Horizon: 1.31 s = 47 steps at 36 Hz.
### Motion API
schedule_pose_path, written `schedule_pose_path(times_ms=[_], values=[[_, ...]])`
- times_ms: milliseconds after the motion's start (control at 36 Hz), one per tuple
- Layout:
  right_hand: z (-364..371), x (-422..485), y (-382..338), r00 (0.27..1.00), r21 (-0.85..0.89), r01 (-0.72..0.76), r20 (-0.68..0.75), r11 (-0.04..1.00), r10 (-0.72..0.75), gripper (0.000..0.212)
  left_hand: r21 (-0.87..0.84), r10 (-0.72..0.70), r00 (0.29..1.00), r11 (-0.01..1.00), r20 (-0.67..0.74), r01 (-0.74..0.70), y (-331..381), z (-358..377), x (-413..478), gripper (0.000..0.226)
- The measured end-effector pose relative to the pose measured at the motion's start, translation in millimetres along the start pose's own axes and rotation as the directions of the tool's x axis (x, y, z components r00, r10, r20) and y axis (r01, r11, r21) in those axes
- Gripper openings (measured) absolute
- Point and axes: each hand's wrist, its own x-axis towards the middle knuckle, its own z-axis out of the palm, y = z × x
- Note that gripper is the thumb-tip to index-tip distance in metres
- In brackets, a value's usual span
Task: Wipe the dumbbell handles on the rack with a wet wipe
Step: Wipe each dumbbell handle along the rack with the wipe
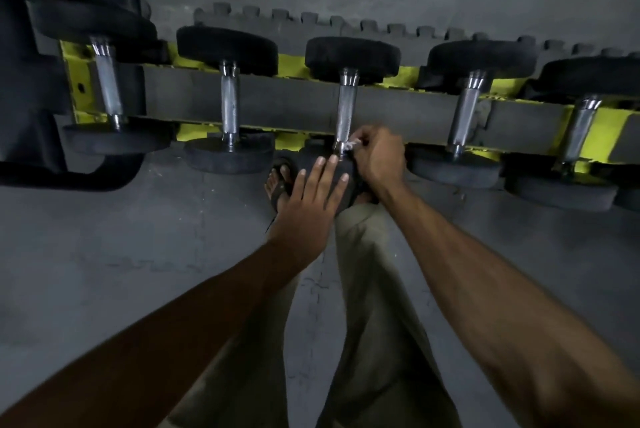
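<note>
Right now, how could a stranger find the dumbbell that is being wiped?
Look at the yellow and grey rack carrying five black-ended dumbbells with chrome handles. Count to the third, middle dumbbell. Only there the right hand pinches a small white wipe against the handle's near end, and the left hand rests flat on its near weight.

Dim, grainy light, glints on chrome handles — wide-angle bending at edges

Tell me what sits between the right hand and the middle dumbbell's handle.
In the head view, a crumpled wet wipe, pinched by the right hand against the handle's near end.
</note>
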Motion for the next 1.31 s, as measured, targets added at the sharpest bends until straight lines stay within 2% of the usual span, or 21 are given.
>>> schedule_pose_path(times_ms=[56, 139, 194, 250, 333, 389, 472, 528, 611, 667, 722, 750, 778, 833, 917, 972, 1083, 1167, 1222, 1278, 1306], values=[[2, 15, 1, 0.993, 0.074, -0.105, 0.056, 0.992, 0.101, 0.013, -0.004, -0.004, 1.0, 1.0, -0.016, 0.004, 2, 2, 2, 0.091], [11, 43, 9, 0.947, 0.195, -0.27, 0.232, 0.943, 0.223, 0.012, -0.027, -0.001, 0.999, 1.0, -0.052, -0.001, 2, 8, 3, 0.088], [15, 59, 13, 0.912, 0.265, -0.327, 0.339, 0.907, 0.23, 0.012, -0.002, -0.004, 0.995, 1.0, -0.104, 0.004, 2, 10, 4, 0.081], [7, 65, 7, 0.865, 0.287, -0.377, 0.45, 0.881, 0.224, 0.026, 0.021, 0.006, 0.993, 1.0, -0.115, -0.004, 2, 13, 3, 0.081], [-8, 69, 0, 0.772, 0.308, -0.415, 0.617, 0.856, 0.152, 0.03, -0.011, -0.008, 0.991, 1.0, -0.133, 0.007, 4, 15, 5, 0.081], [-10, 65, 4, 0.738, 0.338, -0.442, 0.663, 0.831, 0.123, 0.038, -0.022, -0.028, 0.992, 0.999, -0.122, 0.025, 6, 13, 5, 0.085], [-8, 51, 3, 0.798, 0.387, -0.424, 0.588, 0.819, 0.135, 0.028, 0.044, -0.029, 0.995, 0.998, -0.091, 0.033, 8, 10, 5, 0.092], [-3, 45, 3, 0.875, 0.382, -0.362, 0.453, 0.85, 0.169, 0.026, 0.053, -0.032, 0.995, 0.998, -0.096, 0.037, 6, 7, 4, 0.092], [3, 38, 14, 0.937, 0.401, -0.311, 0.282, 0.862, 0.206, 0.022, 0.039, -0.032, 0.995, 0.999, -0.098, 0.036, 4, 7, 4, 0.088], [5, 26, 19, 0.979, 0.348, -0.169, 0.17, 0.922, 0.116, 0.013, 0.059, -0.015, 0.996, 0.998, -0.092, 0.02, 3, 8, 3, 0.087], [2, 9, 17, 0.995, 0.191, 0.064, 0.06, 0.98, -0.077, 0.014, 0.06, -0.008, 0.996, 0.998, -0.088, 0.014, 2, 8, 3, 0.087], [0, 2, 15, 0.981, 0.097, 0.188, 0.025, 0.977, -0.191, 0.016, 0.064, -0.001, 0.996, 0.998, -0.087, 0.006, 1, 9, 3, 0.086], [-3, -3, 12, 0.949, 0.004, 0.316, 0.001, 0.949, -0.316, 0.018, 0.067, 0.006, 0.996, 0.998, -0.085, 0.0, 0, 8, 3, 0.085], [-8, -4, 7, 0.833, -0.169, 0.549, 0.023, 0.819, -0.553, 0.022, 0.068, 0.018, 0.996, 0.998, -0.089, -0.012, -2, 9, 3, 0.083], [-14, 18, 6, 0.601, -0.392, 0.771, 0.187, 0.502, -0.777, 0.015, 0.09, 0.033, 0.991, 0.996, -0.128, -0.022, -6, 11, 3, 0.079], [-22, 37, 5, 0.502, -0.436, 0.829, 0.306, 0.35, -0.809, 0.015, 0.1, 0.044, 0.993, 0.994, -0.113, -0.032, -6, 10, 3, 0.08], [-31, 49, 4, 0.461, -0.497, 0.833, 0.379, 0.244, -0.802, 0.032, 0.123, 0.049, 0.993, 0.992, -0.106, -0.036, -5, 7, 2, 0.077], [-27, 47, 9, 0.265, -0.39, 0.921, 0.605, 0.011, -0.75, 0.037, 0.142, 0.048, 0.989, 0.99, -0.138, -0.029, -6, 7, 0, 0.07], [-31, 58, 6, 0.174, -0.329, 0.941, 0.668, -0.077, -0.724, 0.037, 0.137, 0.048, 0.989, 0.99, -0.143, -0.028, -6, 7, -1, 0.068], [-38, 75, -4, 0.17, -0.333, 0.941, 0.629, -0.065, -0.759, 0.036, 0.115, 0.037, 0.988, 0.993, -0.149, -0.02, -6, 8, -1, 0.068], [-44, 80, -11, 0.213, -0.374, 0.927, 0.605, -0.037, -0.767, 0.037, 0.097, 0.032, 0.988, 0.995, -0.152, -0.017, -5, 9, 0, 0.07]])
